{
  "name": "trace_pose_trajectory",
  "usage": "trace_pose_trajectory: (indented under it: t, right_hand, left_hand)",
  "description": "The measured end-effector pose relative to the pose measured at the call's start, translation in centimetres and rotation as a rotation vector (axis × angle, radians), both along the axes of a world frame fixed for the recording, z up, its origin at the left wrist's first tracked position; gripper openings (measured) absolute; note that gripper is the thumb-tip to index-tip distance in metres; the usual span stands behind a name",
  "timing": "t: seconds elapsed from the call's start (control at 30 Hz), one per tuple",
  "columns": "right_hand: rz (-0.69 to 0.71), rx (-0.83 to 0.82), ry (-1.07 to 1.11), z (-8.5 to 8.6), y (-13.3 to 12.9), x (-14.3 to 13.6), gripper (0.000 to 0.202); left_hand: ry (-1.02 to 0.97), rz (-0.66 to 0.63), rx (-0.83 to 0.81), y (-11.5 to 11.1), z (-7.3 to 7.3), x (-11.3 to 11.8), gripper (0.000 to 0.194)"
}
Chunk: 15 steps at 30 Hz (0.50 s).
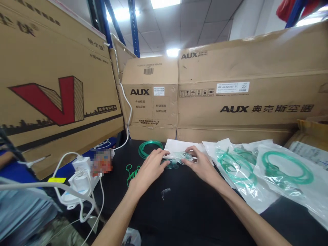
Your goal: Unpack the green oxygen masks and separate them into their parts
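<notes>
My left hand (151, 167) and my right hand (201, 165) face each other over the black table (189, 208). Between their fingertips is a clear plastic piece (176, 156), closed on from both sides; its exact kind is hard to make out. Just under it lies a greenish transparent part (172, 164), partly hidden by my left fingers. A coil of green tubing (150, 149) rests behind my left hand. Beside my left wrist is a thin green strap (130, 172), partly covered by that hand. A small clear plastic bit (165, 193) lies nearer to me.
White sheets (184, 145) lie behind my hands. At right are clear-and-white packs (235, 167) holding green tubing, one more pack (288, 171) beside them. Left stand a white power strip (79, 181) with cables and a pixelated item (101, 162). Large cardboard (153, 99) walls the back. A person's clothing (25, 208) shows at left.
</notes>
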State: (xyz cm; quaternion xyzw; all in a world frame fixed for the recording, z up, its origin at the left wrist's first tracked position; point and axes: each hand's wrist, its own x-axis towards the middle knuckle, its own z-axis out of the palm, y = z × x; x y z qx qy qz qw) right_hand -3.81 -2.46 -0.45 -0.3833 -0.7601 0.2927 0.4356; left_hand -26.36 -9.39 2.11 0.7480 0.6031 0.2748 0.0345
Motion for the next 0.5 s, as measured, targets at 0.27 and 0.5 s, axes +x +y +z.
trace_pose_trajectory:
  t: [0.27,0.5]
  right_hand:
    - [0.158,0.039,-0.08,-2.5,1.7,-1.5,0.031]
    - [0.174,0.178,-0.193,-1.9,1.5,-1.2,0.029]
  left_hand:
    - [-0.03,-0.074,-0.037,2.1,-1.7,-1.1,0.054]
    - [-0.07,-0.171,-0.001,1.9,-1.7,-1.4,0.048]
